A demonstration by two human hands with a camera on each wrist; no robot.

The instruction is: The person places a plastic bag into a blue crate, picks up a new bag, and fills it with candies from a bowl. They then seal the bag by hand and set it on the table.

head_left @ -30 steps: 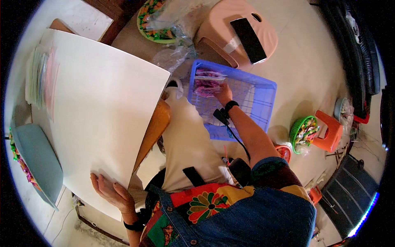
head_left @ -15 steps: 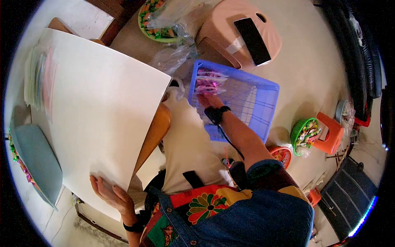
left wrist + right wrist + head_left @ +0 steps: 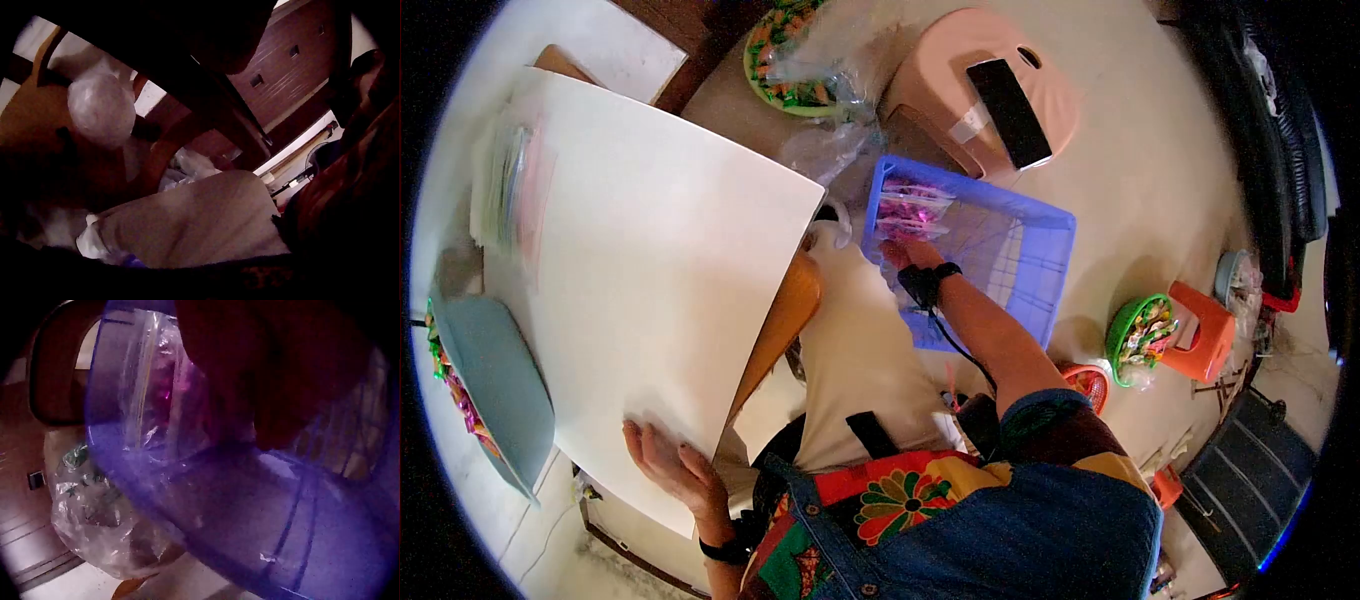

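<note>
In the head view, my left hand (image 3: 675,470) rests on the near corner of the white table (image 3: 650,250), its fingers extended. My right hand (image 3: 908,254) reaches down into a blue plastic basket (image 3: 1040,260) on the floor. It is right at the near side of several clear zip bags (image 3: 915,205) with shiny pink and purple contents, standing in a row at the basket's left end. In the right wrist view the zip bags (image 3: 165,387) stand beside the dark hand (image 3: 269,375); I cannot tell whether its fingers hold one.
A pink stool (image 3: 945,80) with a black phone (image 3: 1010,113) stands beyond the basket. A stack of plastic bags (image 3: 510,190) lies at the table's far end. A blue-grey tray (image 3: 495,385) is beside the table. A green basket (image 3: 1138,332) and red stool (image 3: 1205,335) stand right.
My right hand has moved from the right side of the bags to their near side, then stayed about there. My left hand has kept its place on the table.
</note>
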